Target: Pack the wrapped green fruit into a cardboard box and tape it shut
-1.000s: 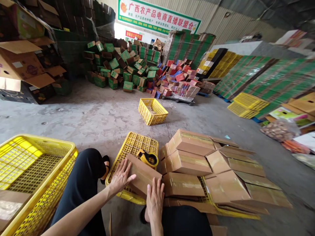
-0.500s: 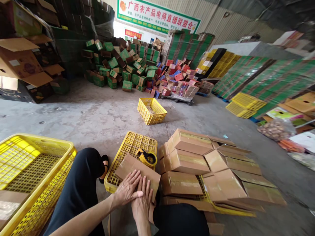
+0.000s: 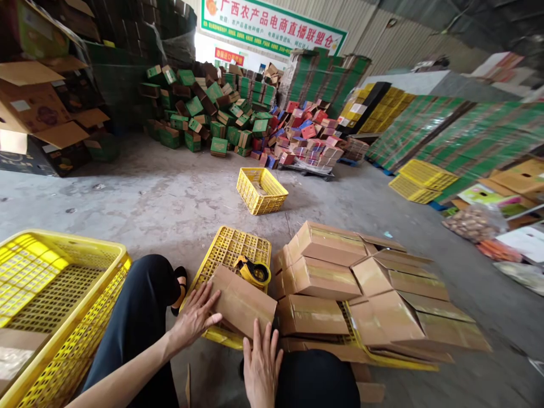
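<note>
A brown cardboard box [image 3: 244, 300] lies on an upturned yellow crate [image 3: 240, 245] between my knees. My left hand [image 3: 196, 314] is at the box's left end, its fingers spread and the thumb pointing to the right. At the near right corner is my right hand [image 3: 261, 362], fingers apart, the tips at the box's edge. Neither hand is wrapped round anything. Behind the box, on the same crate, rests a yellow tape dispenser [image 3: 254, 272] with a dark roll opening.
Right of the crate, several flat-lying cardboard boxes [image 3: 325, 280] are stacked. A large yellow crate [image 3: 106, 277] stands by my left leg, with cardboard inside. Another yellow crate [image 3: 272, 201] sits ahead on the floor. Farther back is a heap of green boxes [image 3: 219, 147].
My hands lay together flat on the box; they have moved apart, the left to the box's left end, the right to its near right corner. The box's top shows more fully now.
</note>
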Action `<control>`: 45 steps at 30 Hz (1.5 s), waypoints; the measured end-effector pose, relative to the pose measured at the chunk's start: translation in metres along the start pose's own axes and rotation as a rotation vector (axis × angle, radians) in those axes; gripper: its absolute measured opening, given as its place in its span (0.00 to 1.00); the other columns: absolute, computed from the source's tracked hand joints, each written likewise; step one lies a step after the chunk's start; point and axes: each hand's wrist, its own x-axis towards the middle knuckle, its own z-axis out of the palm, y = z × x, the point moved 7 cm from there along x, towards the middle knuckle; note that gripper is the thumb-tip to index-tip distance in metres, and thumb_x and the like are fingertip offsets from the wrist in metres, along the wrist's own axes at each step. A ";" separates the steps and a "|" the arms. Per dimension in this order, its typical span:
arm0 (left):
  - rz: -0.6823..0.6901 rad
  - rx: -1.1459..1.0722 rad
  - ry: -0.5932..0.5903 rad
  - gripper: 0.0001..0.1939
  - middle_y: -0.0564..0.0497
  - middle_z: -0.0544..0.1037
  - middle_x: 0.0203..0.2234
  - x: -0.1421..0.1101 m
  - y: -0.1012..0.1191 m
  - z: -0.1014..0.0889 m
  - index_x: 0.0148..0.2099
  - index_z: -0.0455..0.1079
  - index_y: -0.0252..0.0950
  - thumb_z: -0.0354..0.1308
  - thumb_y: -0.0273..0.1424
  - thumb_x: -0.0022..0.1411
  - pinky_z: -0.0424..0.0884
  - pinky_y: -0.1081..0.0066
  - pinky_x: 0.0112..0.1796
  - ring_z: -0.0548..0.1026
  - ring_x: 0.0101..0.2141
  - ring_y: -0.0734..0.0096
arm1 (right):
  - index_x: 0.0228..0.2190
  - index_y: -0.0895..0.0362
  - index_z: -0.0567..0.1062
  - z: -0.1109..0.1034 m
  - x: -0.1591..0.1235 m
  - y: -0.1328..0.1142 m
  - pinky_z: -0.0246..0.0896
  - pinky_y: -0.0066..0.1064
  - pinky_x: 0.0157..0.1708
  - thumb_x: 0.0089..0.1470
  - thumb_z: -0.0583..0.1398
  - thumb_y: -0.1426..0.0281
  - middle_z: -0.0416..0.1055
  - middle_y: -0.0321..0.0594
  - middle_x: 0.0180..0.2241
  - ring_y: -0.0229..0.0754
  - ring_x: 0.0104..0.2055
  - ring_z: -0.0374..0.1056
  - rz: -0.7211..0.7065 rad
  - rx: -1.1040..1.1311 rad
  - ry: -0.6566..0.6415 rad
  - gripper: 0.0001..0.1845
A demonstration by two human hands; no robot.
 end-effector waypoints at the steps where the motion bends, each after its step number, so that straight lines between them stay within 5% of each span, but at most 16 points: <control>1: -0.025 0.008 0.021 0.36 0.41 0.61 0.72 0.000 -0.001 0.001 0.74 0.62 0.44 0.46 0.57 0.74 0.64 0.50 0.64 0.60 0.70 0.46 | 0.71 0.50 0.61 0.000 0.001 -0.001 0.51 0.67 0.67 0.70 0.46 0.50 0.51 0.52 0.74 0.65 0.75 0.49 0.003 -0.002 0.006 0.35; 8: -0.062 -0.041 0.096 0.39 0.33 0.58 0.72 0.001 0.039 0.019 0.68 0.69 0.38 0.49 0.60 0.70 0.66 0.39 0.61 0.56 0.70 0.31 | 0.69 0.54 0.65 0.011 0.013 -0.038 0.51 0.66 0.67 0.68 0.53 0.53 0.54 0.57 0.73 0.72 0.74 0.50 -0.058 0.040 0.075 0.34; 14: 0.067 -0.085 -0.013 0.40 0.34 0.61 0.71 -0.010 0.070 0.021 0.71 0.65 0.36 0.49 0.59 0.71 0.66 0.44 0.62 0.59 0.70 0.38 | 0.71 0.47 0.62 0.038 0.004 -0.064 0.51 0.63 0.68 0.69 0.51 0.64 0.55 0.46 0.73 0.65 0.75 0.49 -0.181 0.069 0.114 0.31; 20: 0.158 -0.093 -0.003 0.41 0.38 0.66 0.69 -0.017 0.067 0.012 0.73 0.62 0.37 0.45 0.60 0.72 0.68 0.51 0.63 0.62 0.69 0.45 | 0.72 0.49 0.58 0.048 -0.005 -0.066 0.52 0.62 0.68 0.68 0.49 0.66 0.59 0.44 0.72 0.63 0.73 0.53 -0.248 0.031 0.109 0.33; 30: 0.084 -0.112 -0.071 0.38 0.40 0.65 0.70 0.015 0.052 0.022 0.76 0.56 0.37 0.42 0.56 0.76 0.64 0.53 0.65 0.62 0.70 0.50 | 0.73 0.47 0.51 0.020 0.027 -0.091 0.50 0.60 0.69 0.68 0.48 0.72 0.55 0.44 0.73 0.60 0.74 0.53 -0.315 0.017 0.084 0.36; 39: 0.107 0.041 -0.050 0.35 0.45 0.61 0.72 0.003 0.025 0.009 0.75 0.58 0.48 0.44 0.57 0.74 0.60 0.52 0.66 0.64 0.69 0.53 | 0.72 0.39 0.54 0.004 0.009 -0.061 0.45 0.70 0.68 0.72 0.48 0.57 0.52 0.41 0.74 0.61 0.75 0.50 -0.220 -0.002 0.037 0.30; 45: 0.006 0.122 0.039 0.32 0.45 0.63 0.71 0.001 0.001 -0.003 0.74 0.59 0.52 0.45 0.55 0.75 0.57 0.48 0.66 0.63 0.68 0.51 | 0.72 0.47 0.56 -0.002 0.005 -0.012 0.53 0.65 0.67 0.73 0.44 0.55 0.50 0.47 0.74 0.60 0.74 0.52 -0.051 -0.080 0.007 0.32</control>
